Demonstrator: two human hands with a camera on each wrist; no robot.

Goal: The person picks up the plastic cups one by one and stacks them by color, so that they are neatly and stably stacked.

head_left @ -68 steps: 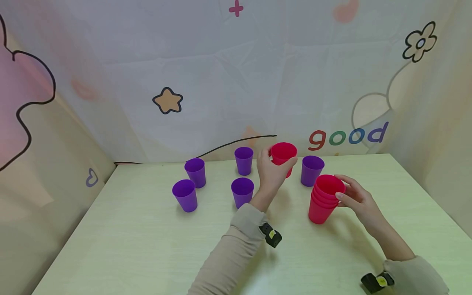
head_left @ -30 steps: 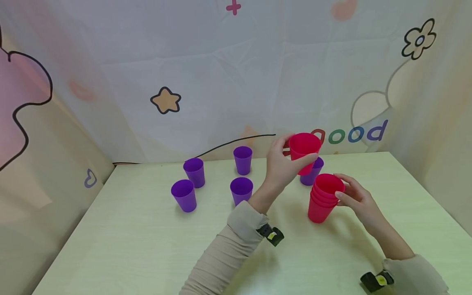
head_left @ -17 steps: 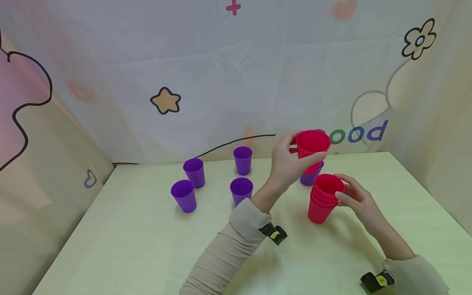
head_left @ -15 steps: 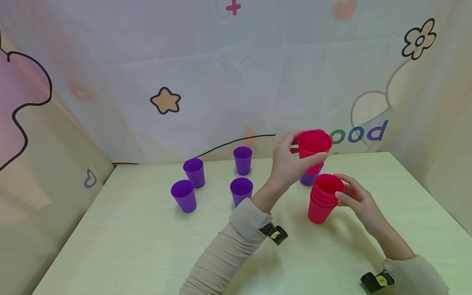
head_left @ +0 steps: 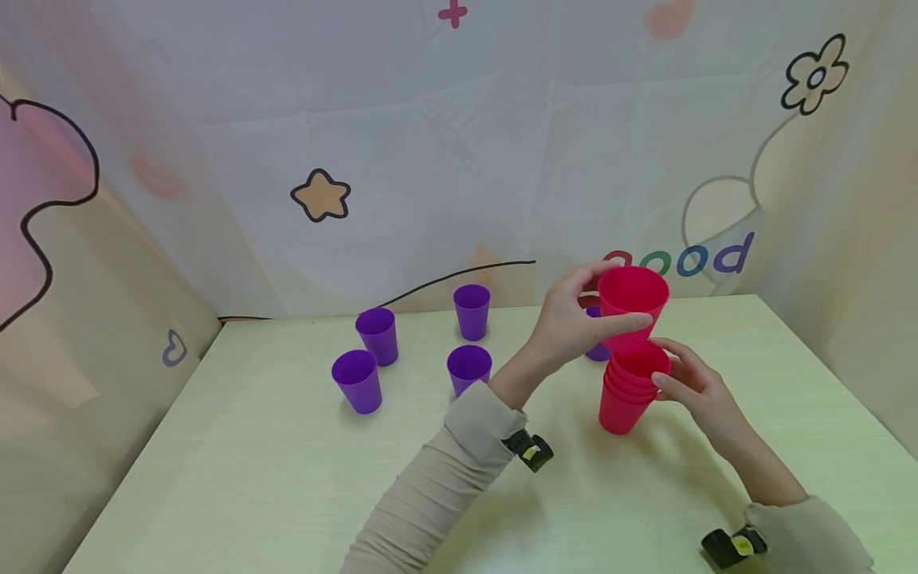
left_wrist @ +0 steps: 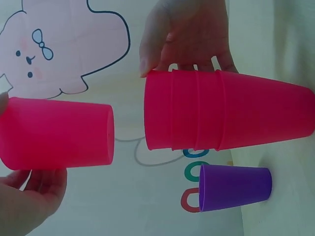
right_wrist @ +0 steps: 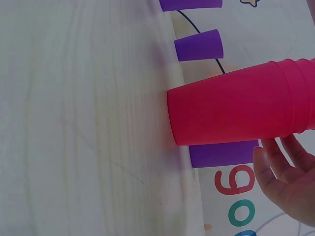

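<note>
My left hand [head_left: 574, 319] grips a single red cup [head_left: 631, 299] upright, with thumb and fingers round its side. That cup hangs over a stack of red cups [head_left: 621, 406], several nested together on the table. A gap shows between the cup's base and the stack's top rim in the left wrist view. My right hand [head_left: 696, 387] holds the stack near its upper rims, thumb in front and fingers behind. A purple cup [left_wrist: 234, 188] stands behind the stack; in the head view the left hand and held cup hide most of it.
Several purple cups stand upright at the table's middle and left: one at the back [head_left: 472, 312], one nearer [head_left: 469, 368] partly behind the left sleeve, and two at left, farther [head_left: 378, 335] and nearer [head_left: 358, 383]. A printed cloth [head_left: 430, 159] rises behind the table [head_left: 251, 478].
My left hand has carried the red cup rightward from the back middle, up past the right-hand purple cup, then lowered it a little over the stack. My right hand has stayed still on the stack.
</note>
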